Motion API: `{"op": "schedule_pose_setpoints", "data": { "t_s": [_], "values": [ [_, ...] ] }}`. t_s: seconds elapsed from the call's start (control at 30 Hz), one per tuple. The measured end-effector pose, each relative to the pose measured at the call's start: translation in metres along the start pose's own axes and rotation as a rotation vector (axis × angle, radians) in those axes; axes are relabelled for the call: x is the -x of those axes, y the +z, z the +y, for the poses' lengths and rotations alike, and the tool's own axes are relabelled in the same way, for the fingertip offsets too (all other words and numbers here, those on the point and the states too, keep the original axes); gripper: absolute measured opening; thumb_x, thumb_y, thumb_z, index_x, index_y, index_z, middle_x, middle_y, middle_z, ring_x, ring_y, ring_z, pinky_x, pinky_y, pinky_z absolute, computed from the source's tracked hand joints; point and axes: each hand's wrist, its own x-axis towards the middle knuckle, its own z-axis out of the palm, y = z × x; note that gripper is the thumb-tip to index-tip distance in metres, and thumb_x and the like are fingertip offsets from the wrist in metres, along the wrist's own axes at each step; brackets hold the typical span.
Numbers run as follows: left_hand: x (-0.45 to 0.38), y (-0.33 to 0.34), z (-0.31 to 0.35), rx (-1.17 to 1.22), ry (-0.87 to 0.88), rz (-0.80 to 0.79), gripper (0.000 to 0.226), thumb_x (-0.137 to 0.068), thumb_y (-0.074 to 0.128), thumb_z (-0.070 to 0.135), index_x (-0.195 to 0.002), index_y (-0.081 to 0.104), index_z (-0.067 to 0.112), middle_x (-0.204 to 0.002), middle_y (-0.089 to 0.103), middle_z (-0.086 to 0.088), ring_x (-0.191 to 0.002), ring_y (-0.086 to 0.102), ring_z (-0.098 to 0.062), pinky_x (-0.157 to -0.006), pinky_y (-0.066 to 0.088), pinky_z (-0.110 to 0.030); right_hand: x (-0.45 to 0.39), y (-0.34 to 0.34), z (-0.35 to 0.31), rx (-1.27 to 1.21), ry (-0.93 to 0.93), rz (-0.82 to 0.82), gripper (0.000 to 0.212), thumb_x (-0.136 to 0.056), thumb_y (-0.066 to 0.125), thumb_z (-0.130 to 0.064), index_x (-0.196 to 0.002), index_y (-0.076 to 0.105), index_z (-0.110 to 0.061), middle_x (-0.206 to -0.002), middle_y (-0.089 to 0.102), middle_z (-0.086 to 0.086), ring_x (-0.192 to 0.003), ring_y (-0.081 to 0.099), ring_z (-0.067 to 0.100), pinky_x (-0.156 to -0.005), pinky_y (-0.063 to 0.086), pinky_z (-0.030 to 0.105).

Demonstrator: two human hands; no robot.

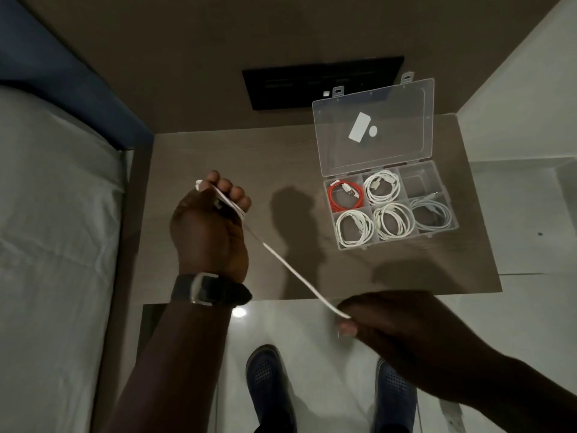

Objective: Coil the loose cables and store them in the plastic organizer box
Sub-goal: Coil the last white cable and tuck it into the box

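We stretch a white cable [290, 267] taut above the desk [193, 151], left hand [209, 223] clenched on one end, right hand [402, 335] pinching the other; the organizer box [390, 210] lies open beyond.

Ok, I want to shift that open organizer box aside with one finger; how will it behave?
The organizer box is thin clear plastic holding only coiled cables, so it is probably light and should slide easily on the smooth table. Its upright lid may wobble or swing, so push low on the base.
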Motion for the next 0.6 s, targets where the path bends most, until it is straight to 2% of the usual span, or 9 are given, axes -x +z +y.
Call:
{"op": "schedule_pose_setpoints", "data": {
  "t_s": [0.07, 0.13, 0.2, 0.3, 0.37, 0.43, 0.53, 0.6],
  "values": [
    [0.007, 0.002, -0.013, -0.251, 0.109, -0.083, 0.023, -0.102, 0.036, 0.012, -0.091, 0.056, 0.008, -0.071, 0.053, -0.003, -0.060, 0.054, -0.015, -0.058, 0.049, -0.026, -0.005, -0.019, -0.001, -0.012, -0.053, 0.115, 0.038, -0.103, 0.034, -0.050, -0.093, 0.063, -0.026, -0.078, 0.059, -0.010, -0.071, 0.055, 0.001, -0.062, 0.047, 0.025],
    [0.017, 0.004, -0.028, -0.507, 0.177, -0.211, 0.024, -0.103, 0.036, 0.009, -0.100, 0.055, -0.004, -0.073, 0.054, -0.009, -0.063, 0.054, -0.022, -0.061, 0.050, -0.030, -0.015, -0.040, -0.002, 0.047, -0.132, 0.236, 0.034, -0.103, 0.038, -0.043, -0.095, 0.064, -0.023, -0.083, 0.054, -0.009, -0.071, 0.052, 0.003, -0.062, 0.042, 0.018],
    [0.029, 0.006, -0.043, -0.699, 0.151, -0.361, 0.027, -0.103, 0.036, 0.007, -0.101, 0.054, -0.012, -0.071, 0.055, -0.012, -0.064, 0.052, -0.026, -0.062, 0.048, -0.034, -0.028, -0.058, -0.001, 0.145, -0.178, 0.371, 0.030, -0.102, 0.042, -0.037, -0.100, 0.067, -0.021, -0.084, 0.053, -0.011, -0.075, 0.051, 0.007, -0.063, 0.040, 0.016],
    [0.048, 0.012, -0.056, -0.802, -0.002, -0.537, 0.030, -0.097, 0.041, 0.017, -0.094, 0.060, -0.007, -0.067, 0.057, -0.013, -0.057, 0.049, -0.023, -0.056, 0.044, -0.030, -0.052, -0.076, 0.012, 0.061, -0.128, 0.543, 0.023, -0.097, 0.054, -0.028, -0.099, 0.074, -0.015, -0.082, 0.066, -0.007, -0.077, 0.058, 0.007, -0.068, 0.047, 0.019],
    [0.059, 0.017, -0.060, -0.720, -0.137, -0.552, 0.031, -0.086, 0.041, 0.021, -0.087, 0.063, -0.001, -0.060, 0.053, -0.007, -0.052, 0.043, -0.019, -0.049, 0.035, -0.028, -0.068, -0.079, 0.026, -0.004, -0.033, 0.630, 0.022, -0.096, 0.059, -0.029, -0.094, 0.075, -0.014, -0.084, 0.071, -0.002, -0.076, 0.063, 0.008, -0.071, 0.049, 0.023],
    [0.066, 0.023, -0.059, -0.506, -0.311, -0.562, 0.029, -0.082, 0.041, 0.021, -0.082, 0.064, 0.004, -0.055, 0.043, -0.002, -0.048, 0.031, -0.015, -0.049, 0.022, -0.032, -0.081, -0.073, 0.044, -0.078, 0.067, 0.655, 0.021, -0.095, 0.063, -0.029, -0.090, 0.075, -0.013, -0.084, 0.074, 0.000, -0.075, 0.065, 0.011, -0.071, 0.050, 0.028],
    [0.064, 0.027, -0.048, -0.045, -0.542, -0.576, 0.034, -0.092, 0.038, 0.029, -0.080, 0.062, 0.008, -0.056, 0.037, 0.004, -0.046, 0.023, -0.010, -0.046, 0.021, -0.026, -0.081, -0.046, 0.064, -0.200, 0.226, 0.537, 0.017, -0.094, 0.064, -0.031, -0.089, 0.074, -0.019, -0.083, 0.074, -0.004, -0.076, 0.066, 0.012, -0.070, 0.051, 0.032],
    [0.057, 0.029, -0.043, 0.110, -0.534, -0.521, 0.036, -0.098, 0.034, 0.028, -0.082, 0.061, 0.011, -0.060, 0.037, 0.006, -0.048, 0.030, -0.008, -0.048, 0.027, -0.022, -0.066, -0.019, 0.065, -0.281, 0.266, 0.416, 0.018, -0.096, 0.058, -0.037, -0.095, 0.074, -0.027, -0.081, 0.073, -0.006, -0.075, 0.067, 0.011, -0.069, 0.051, 0.033]
  ]
}}
